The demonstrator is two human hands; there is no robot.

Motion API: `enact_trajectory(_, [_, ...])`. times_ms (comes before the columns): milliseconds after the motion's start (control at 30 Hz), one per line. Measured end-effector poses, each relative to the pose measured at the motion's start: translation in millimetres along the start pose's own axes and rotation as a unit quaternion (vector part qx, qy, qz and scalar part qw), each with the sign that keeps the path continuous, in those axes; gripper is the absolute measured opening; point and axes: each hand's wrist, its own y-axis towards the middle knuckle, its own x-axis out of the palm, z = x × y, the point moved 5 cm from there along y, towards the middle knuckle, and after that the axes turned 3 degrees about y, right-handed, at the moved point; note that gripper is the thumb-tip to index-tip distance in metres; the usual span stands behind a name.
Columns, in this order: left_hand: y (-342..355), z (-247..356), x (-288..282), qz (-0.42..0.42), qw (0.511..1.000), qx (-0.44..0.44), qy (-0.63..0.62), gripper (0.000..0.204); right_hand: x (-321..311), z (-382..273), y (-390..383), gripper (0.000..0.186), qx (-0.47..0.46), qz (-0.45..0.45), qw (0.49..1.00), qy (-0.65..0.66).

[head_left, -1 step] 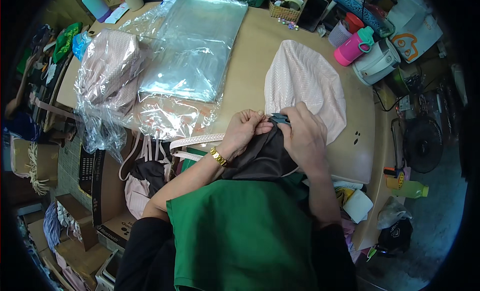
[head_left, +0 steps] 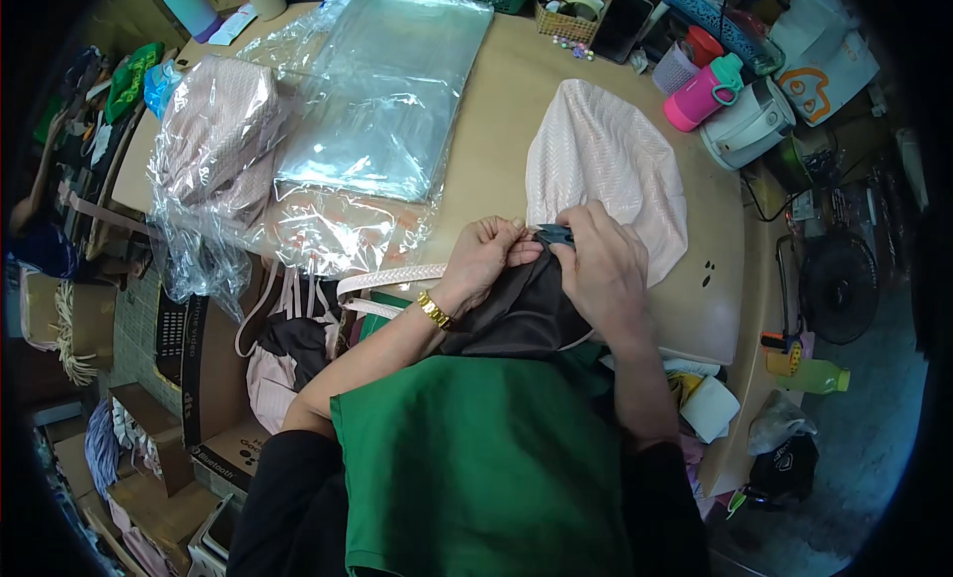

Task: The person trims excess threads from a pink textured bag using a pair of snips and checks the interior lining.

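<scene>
A pale pink woven-look bag (head_left: 608,150) lies on the table before me, its dark brown lining (head_left: 521,314) pulled out toward my lap. At the seam between the two, my left hand (head_left: 483,259) is closed in a pinch on the lining's edge. My right hand (head_left: 606,269) grips small dark thread snips (head_left: 556,235), their tips pointing left, close to my left fingertips. Whether the blades touch a thread is too small to tell. A braided pink strap (head_left: 392,279) runs out to the left beside my left wrist.
Left of the bag lie a stack of clear plastic sleeves (head_left: 382,100) and a plastic-wrapped pink bag (head_left: 220,130). A pink bottle (head_left: 700,95), a phone (head_left: 625,26) and a small basket (head_left: 566,23) stand along the back. A cardboard box (head_left: 228,378) is below the table's left edge.
The snips have shifted very slightly to the left in my right hand. Otherwise both hands and the bag look the same.
</scene>
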Motion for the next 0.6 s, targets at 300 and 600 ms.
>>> enact_trajectory(300, [2, -3, -2, 0.005, 1.0, 0.005, -0.006, 0.028, 12, -4, 19, 0.033, -0.012, -0.073, 0.997, -0.026])
enact_trajectory(600, [2, -2, -3, -0.006, 1.0, 0.002, -0.005, 0.027, 13, -9, 22, 0.036, -0.011, -0.077, 0.996, -0.033])
